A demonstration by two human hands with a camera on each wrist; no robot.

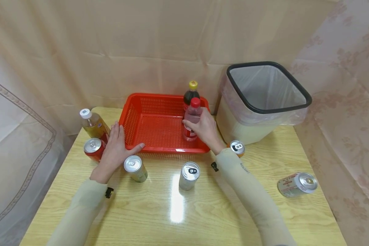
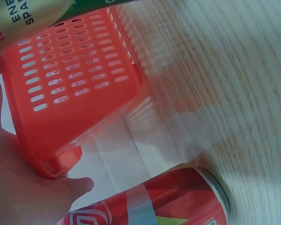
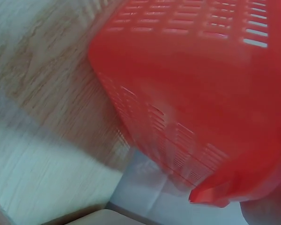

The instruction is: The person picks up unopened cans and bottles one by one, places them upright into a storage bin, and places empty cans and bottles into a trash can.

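Observation:
Near the right end of the red plastic basket (image 1: pixel 160 149), my right hand (image 1: pixel 206 128) grips a clear bottle with a red cap (image 1: pixel 190 118). A dark drink bottle with a yellow cap (image 1: pixel 191 94) stands in the basket just behind it. My left hand (image 1: pixel 115 147) rests at the basket's front left corner, fingers extended along the left rim and thumb stretched to the front rim. Beside that hand are a red can (image 1: pixel 94 149) and a white-capped bottle of amber drink (image 1: pixel 95 126). In the right wrist view, the basket wall (image 3: pixel 178 75) hides the held bottle.
Silver-topped cans stand before the basket, one left (image 1: pixel 136 169) and one centre (image 1: pixel 189 176). An orange can (image 1: pixel 237 148) is by my right wrist; another can (image 1: pixel 296 185) is far right. A lined bin (image 1: pixel 244 126) stands behind right, on the wooden table (image 1: pixel 141 218).

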